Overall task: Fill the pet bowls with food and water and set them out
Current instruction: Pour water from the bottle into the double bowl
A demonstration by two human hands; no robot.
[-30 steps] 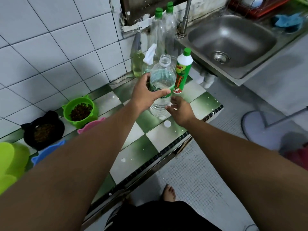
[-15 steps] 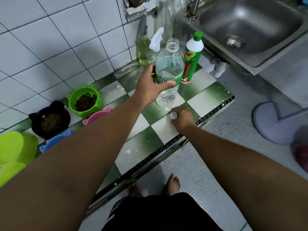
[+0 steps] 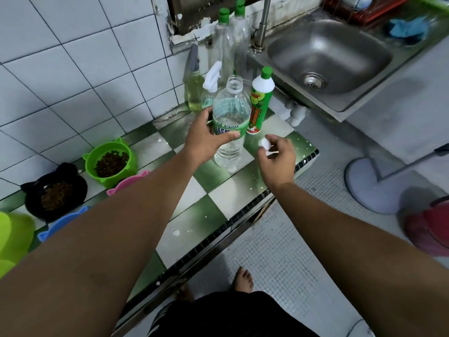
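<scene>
Entry: water step, bottle uncapped.

The water bottle (image 3: 230,122) is standing upright on the checked counter (image 3: 218,198) near frame centre, its neck open. There is clear liquid inside, but the level is hard to read. The left hand (image 3: 206,139) is wrapping its grip round the green label band, thumb across the front. The right hand (image 3: 277,156), at 3 o'clock of the bottle, is pinching a small white cap (image 3: 264,143) in a closed grip.

Handling (judgement): the walls are thin clear plastic and are probably yielding under a squeeze. With the cap off, a hard squeeze or a quick tilt is risking a spill. The label band is offering the least slippery hold, and a second hand low on the body is likely helping while pouring.

Surroundings: a dish soap bottle (image 3: 261,103) is standing just beside the bottle at 2 o'clock. A spray bottle (image 3: 211,86) and a yellow-liquid bottle (image 3: 194,93) are crowding in at 11 o'clock. The sink (image 3: 328,57) is lying at 1 o'clock.

The green bowl (image 3: 110,161) and black bowl (image 3: 56,193), at 8 to 9 o'clock, are holding kibble. The pink bowl (image 3: 126,184) and blue bowl (image 3: 60,223) are partly hidden behind the left forearm, so their contents cannot be told. Nothing tall is standing between the bottle and the bowls.
</scene>
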